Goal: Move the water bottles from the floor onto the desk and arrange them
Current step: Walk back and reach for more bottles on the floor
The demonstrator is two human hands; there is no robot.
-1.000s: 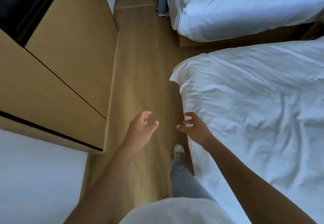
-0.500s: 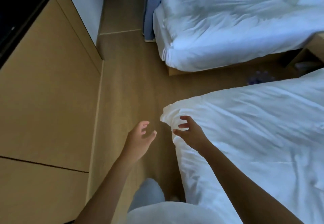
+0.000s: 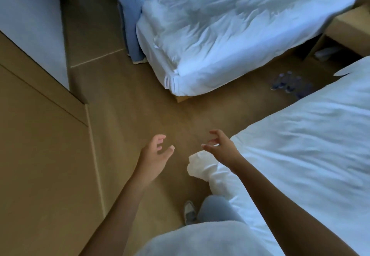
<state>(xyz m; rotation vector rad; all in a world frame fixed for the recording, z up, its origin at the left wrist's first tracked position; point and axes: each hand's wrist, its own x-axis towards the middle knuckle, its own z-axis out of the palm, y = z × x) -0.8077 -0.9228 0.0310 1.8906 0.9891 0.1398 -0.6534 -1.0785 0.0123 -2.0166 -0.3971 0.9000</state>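
Reaching forward, left hand (image 3: 155, 153) and right hand (image 3: 219, 147) hang empty, fingers loosely spread. Water bottles (image 3: 288, 82) cluster on floor (image 3: 140, 105) between both beds, well apart from hands. Likely heavy, slick; grip mid-body.

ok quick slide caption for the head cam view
Both hands, left and right, empty; water bottles on the floor between two beds.
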